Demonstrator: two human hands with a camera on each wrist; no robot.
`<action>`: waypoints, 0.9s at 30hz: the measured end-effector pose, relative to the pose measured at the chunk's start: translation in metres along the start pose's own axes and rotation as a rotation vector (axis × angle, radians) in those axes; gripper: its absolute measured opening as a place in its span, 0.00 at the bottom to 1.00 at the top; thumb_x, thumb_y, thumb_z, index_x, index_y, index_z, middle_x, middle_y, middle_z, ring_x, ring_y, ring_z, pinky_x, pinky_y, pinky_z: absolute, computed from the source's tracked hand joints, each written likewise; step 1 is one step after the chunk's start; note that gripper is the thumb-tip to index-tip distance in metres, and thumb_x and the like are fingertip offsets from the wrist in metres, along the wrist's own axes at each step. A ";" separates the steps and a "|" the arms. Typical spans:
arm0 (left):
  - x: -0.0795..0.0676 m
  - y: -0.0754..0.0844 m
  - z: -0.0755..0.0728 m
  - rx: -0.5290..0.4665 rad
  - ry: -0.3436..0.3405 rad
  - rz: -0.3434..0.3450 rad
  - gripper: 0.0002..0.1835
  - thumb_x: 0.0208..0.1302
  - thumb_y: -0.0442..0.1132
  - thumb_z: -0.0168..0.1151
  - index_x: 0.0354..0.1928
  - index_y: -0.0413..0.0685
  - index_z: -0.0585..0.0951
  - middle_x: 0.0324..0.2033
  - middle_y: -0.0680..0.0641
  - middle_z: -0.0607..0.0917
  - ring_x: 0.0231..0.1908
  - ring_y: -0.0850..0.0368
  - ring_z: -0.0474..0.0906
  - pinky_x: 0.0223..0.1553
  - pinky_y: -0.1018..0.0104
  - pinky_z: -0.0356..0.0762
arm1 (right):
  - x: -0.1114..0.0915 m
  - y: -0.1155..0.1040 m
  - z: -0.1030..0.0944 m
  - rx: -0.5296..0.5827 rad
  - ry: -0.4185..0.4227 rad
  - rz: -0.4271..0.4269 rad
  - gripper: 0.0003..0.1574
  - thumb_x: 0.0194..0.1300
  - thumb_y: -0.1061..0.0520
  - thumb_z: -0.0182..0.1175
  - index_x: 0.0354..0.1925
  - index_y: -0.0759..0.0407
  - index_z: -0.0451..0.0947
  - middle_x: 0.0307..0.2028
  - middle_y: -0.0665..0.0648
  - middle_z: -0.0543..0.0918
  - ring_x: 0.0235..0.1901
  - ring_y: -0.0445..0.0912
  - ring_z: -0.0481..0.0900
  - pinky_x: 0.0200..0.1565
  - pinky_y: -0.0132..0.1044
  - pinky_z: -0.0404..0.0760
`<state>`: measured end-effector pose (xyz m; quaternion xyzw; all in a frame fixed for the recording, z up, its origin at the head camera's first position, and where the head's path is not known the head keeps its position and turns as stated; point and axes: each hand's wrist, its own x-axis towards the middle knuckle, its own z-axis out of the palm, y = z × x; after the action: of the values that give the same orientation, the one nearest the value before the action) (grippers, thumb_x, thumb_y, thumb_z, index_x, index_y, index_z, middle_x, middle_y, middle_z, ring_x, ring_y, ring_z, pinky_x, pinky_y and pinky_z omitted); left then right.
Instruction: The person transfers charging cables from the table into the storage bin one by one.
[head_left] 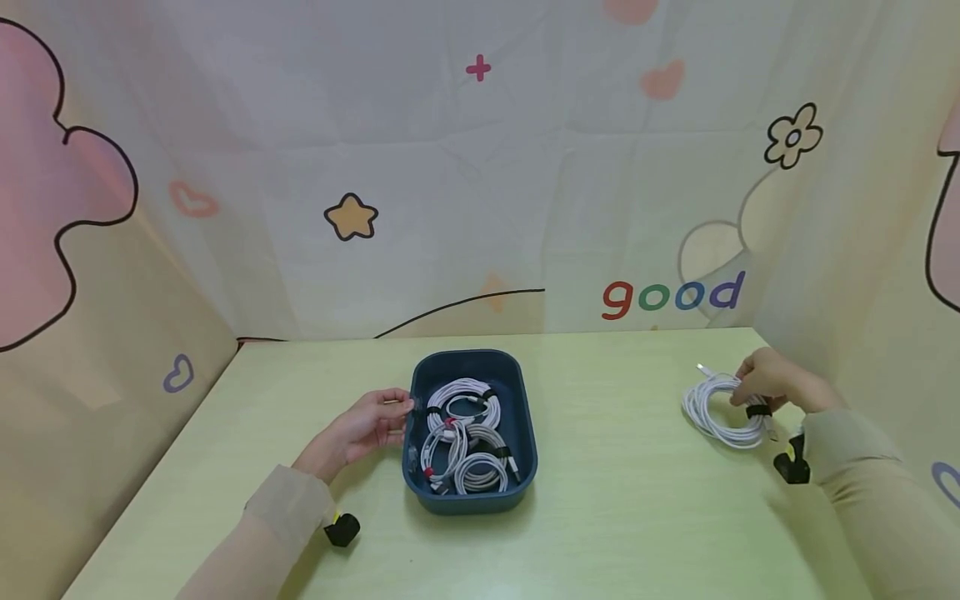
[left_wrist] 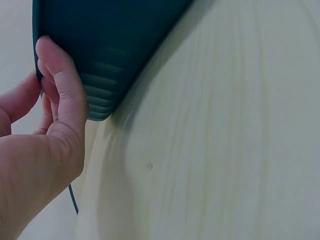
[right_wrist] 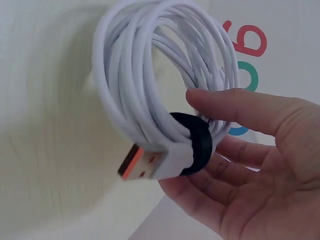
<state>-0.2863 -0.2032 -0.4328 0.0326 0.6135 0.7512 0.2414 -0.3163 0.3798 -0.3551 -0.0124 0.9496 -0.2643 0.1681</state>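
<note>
In the head view a dark blue plastic bin point(head_left: 483, 503) stands mid-table. Inside lie several coiled cables point(head_left: 483, 477), pale, tied with black or red bands. My left hand point(head_left: 375, 419) is at the bin's left side, thumb and fingers pinching its rim; the left wrist view shows the fingers point(left_wrist: 62, 80) against the ribbed outer wall point(left_wrist: 102, 92). Far to the right, my right hand point(head_left: 776, 379) holds a coiled white USB cable point(head_left: 708, 417) between thumb and fingers. Its black strap point(right_wrist: 200, 145) and USB plug point(right_wrist: 155, 162), orange inside, show in the right wrist view.
The pale wooden table point(head_left: 615, 500) extends on both sides of the bin. A printed cloth point(head_left: 420, 167) with a star, hearts and the word "good" hangs behind and beside it. Black wrist cameras point(head_left: 342, 530) are worn on both sleeves.
</note>
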 end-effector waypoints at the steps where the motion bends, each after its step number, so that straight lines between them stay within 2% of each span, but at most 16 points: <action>1: 0.000 0.000 0.000 -0.003 -0.002 0.000 0.04 0.72 0.34 0.51 0.46 0.43 0.69 0.30 0.53 0.80 0.27 0.62 0.77 0.32 0.68 0.80 | 0.000 -0.001 0.000 0.001 -0.002 -0.004 0.25 0.52 0.59 0.68 0.42 0.76 0.71 0.26 0.53 0.75 0.26 0.45 0.73 0.29 0.40 0.82; 6: -0.001 -0.001 0.001 -0.009 -0.009 -0.002 0.04 0.72 0.34 0.50 0.45 0.43 0.69 0.31 0.53 0.80 0.27 0.62 0.77 0.31 0.68 0.80 | -0.003 -0.005 -0.001 0.022 -0.017 -0.008 0.28 0.56 0.57 0.68 0.44 0.78 0.72 0.23 0.50 0.72 0.22 0.42 0.71 0.29 0.39 0.82; 11: -0.001 0.000 0.001 -0.014 -0.003 -0.003 0.04 0.72 0.34 0.52 0.45 0.44 0.70 0.30 0.53 0.80 0.27 0.62 0.77 0.31 0.68 0.80 | -0.004 -0.009 0.002 0.063 -0.032 -0.021 0.25 0.59 0.56 0.67 0.43 0.77 0.75 0.20 0.49 0.74 0.20 0.39 0.74 0.30 0.38 0.84; 20: -0.001 0.001 0.002 -0.009 0.005 -0.013 0.05 0.71 0.35 0.53 0.45 0.44 0.70 0.30 0.53 0.80 0.27 0.62 0.76 0.32 0.68 0.81 | 0.000 -0.020 0.008 0.102 -0.051 -0.059 0.26 0.62 0.57 0.65 0.47 0.80 0.73 0.21 0.49 0.74 0.21 0.39 0.75 0.30 0.35 0.84; 27: 0.000 0.001 0.001 0.001 0.007 -0.007 0.05 0.72 0.35 0.52 0.45 0.44 0.70 0.31 0.53 0.80 0.28 0.62 0.77 0.32 0.68 0.81 | 0.004 -0.036 0.012 0.162 -0.075 -0.088 0.24 0.63 0.57 0.64 0.47 0.78 0.74 0.24 0.51 0.81 0.24 0.40 0.79 0.33 0.36 0.84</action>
<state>-0.2862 -0.2023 -0.4315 0.0282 0.6148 0.7502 0.2418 -0.3185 0.3427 -0.3477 -0.0502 0.9166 -0.3469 0.1925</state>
